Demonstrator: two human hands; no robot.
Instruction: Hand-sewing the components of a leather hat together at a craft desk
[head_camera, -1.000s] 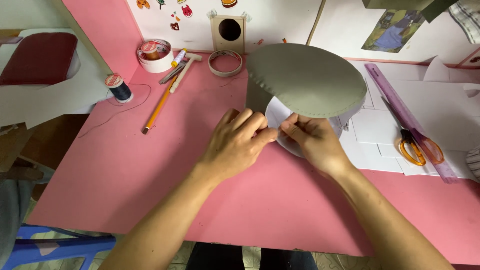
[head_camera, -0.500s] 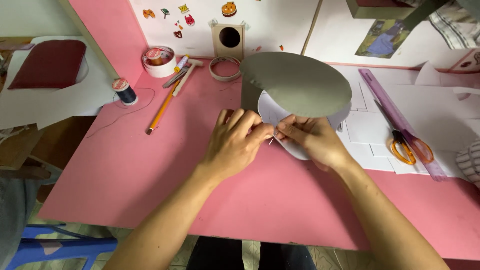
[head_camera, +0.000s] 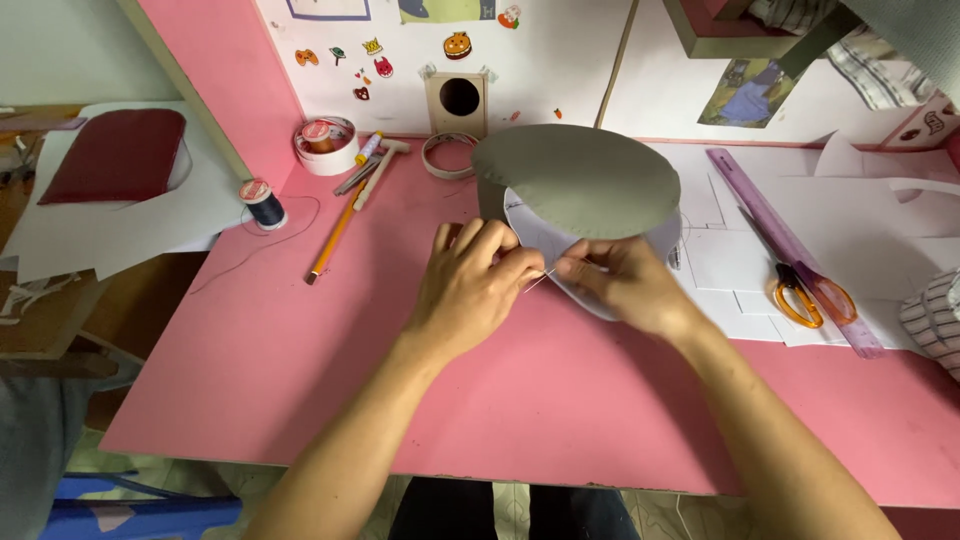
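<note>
A round grey fabric piece (head_camera: 580, 180) lies over a white paper pattern (head_camera: 548, 238) on the pink table (head_camera: 300, 360). My left hand (head_camera: 478, 285) pinches a thin needle or pin at the pattern's near edge. My right hand (head_camera: 625, 285) presses on the white pattern next to it, its fingertips meeting the left hand's. The needle tip shows as a fine pale line between the two hands.
A thread spool (head_camera: 263, 203), a yellow pencil (head_camera: 335, 235), tape rolls (head_camera: 325, 145) and a small hammer (head_camera: 375, 165) sit at the back left. Orange-handled scissors (head_camera: 800, 295) and a purple ruler (head_camera: 790, 245) lie on white paper sheets at the right. A dark red fabric piece (head_camera: 115, 155) rests at the far left.
Both hands have stayed at the pattern's edge. The fingertips have drawn closer together and the thin needle now shows between them.
</note>
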